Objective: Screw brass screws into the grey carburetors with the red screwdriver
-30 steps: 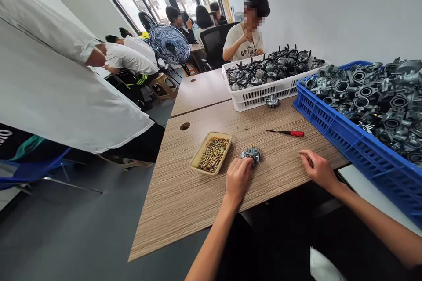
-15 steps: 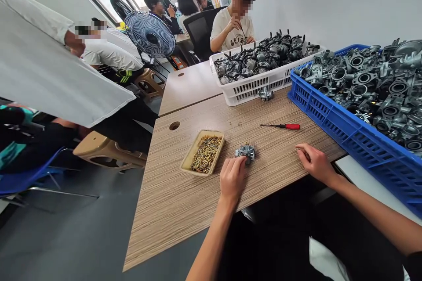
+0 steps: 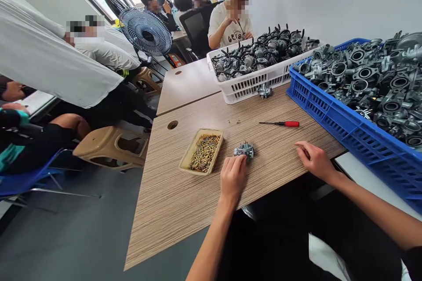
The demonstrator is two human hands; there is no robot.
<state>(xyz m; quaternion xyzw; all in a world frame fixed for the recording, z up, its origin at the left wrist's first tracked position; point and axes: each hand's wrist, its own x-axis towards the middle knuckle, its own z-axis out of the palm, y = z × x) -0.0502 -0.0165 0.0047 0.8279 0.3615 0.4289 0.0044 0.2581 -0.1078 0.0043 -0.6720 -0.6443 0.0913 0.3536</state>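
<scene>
My left hand point(image 3: 233, 176) rests on the wood-grain table point(image 3: 171, 202), its fingers curled together at the near side of a metal carburetor point(image 3: 244, 150); whether they grip it is hidden. Left of that hand stands a cream tray point(image 3: 184, 164) of small brass parts. My right hand point(image 3: 315, 161) lies loosely curled near the table's right edge, its fingers folded under, and nothing can be made out in it. Beyond it lies a screwdriver with a red handle point(image 3: 292, 124). Two tiny brass pieces point(image 3: 238, 121) lie farther back on the table.
A white crate point(image 3: 242, 92) of carburetors stands at the back, with one metal carburetor point(image 3: 264, 91) before it. At the right is a blue crate point(image 3: 349, 129) full of metal bodies. A person sits across the table; another stands at the left near a beige stool point(image 3: 95, 142).
The standing person at the left has shifted, showing more of the stool and a seated person behind. The view has tilted slightly. Both my hands have kept their places on the table.
</scene>
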